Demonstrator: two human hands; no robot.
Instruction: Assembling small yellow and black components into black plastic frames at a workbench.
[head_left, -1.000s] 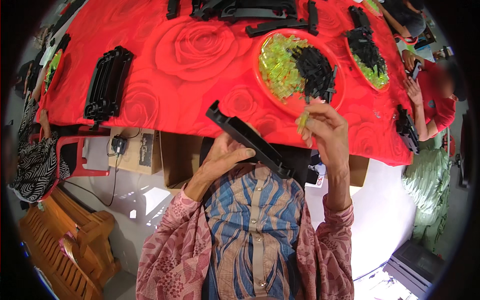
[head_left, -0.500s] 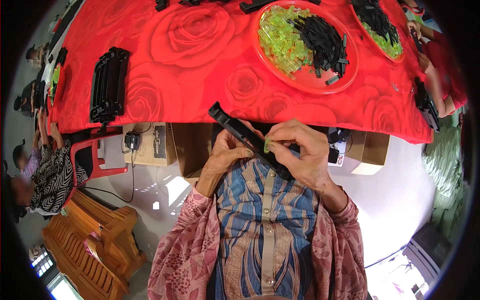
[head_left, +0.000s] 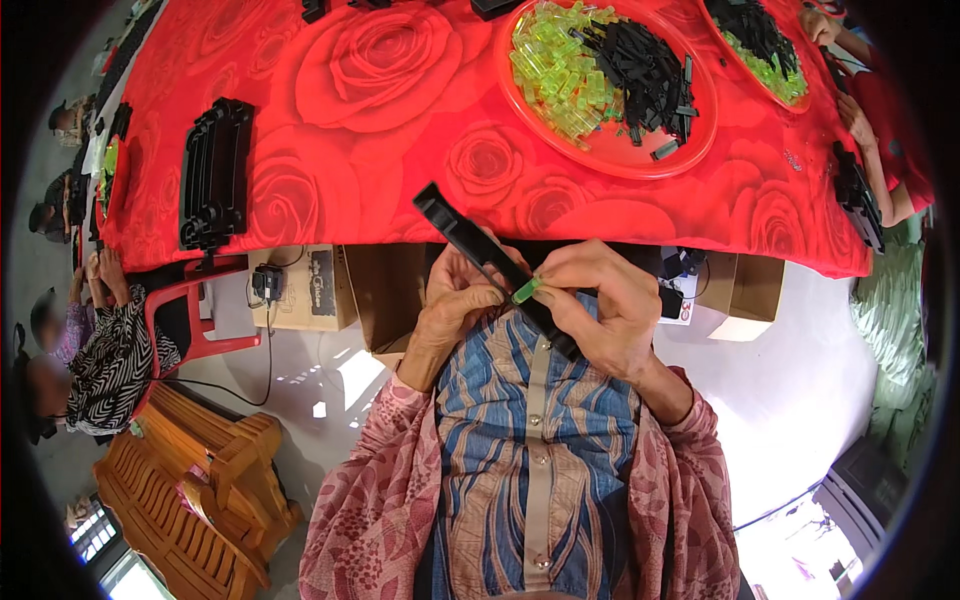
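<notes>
A long black plastic strip (head_left: 462, 229) slants across in front of my chest, just off the near edge of the table. My left hand (head_left: 455, 300) is closed around its middle, with the thumb on the side facing me. Between thumb and forefinger, my right hand (head_left: 602, 305) pinches a small translucent green plastic piece (head_left: 526, 291). The green piece lies against the strip close to my left thumb; whether it sits in a slot cannot be made out. The strip's lower end shows below my right fingers.
On the red rose-patterned cloth (head_left: 380, 60), a red tray (head_left: 640, 170) holds yellow-green and black pieces. A stack of black strips (head_left: 216, 175) lies to the left. Another tray (head_left: 790, 105) and a co-worker's hands (head_left: 852, 120) are at the right. Cardboard boxes (head_left: 375, 290) stand under the table.
My right fingers have shifted slightly, and the green piece now shows more of its length, tilted toward my left thumb. The strip has moved slightly up and left.
</notes>
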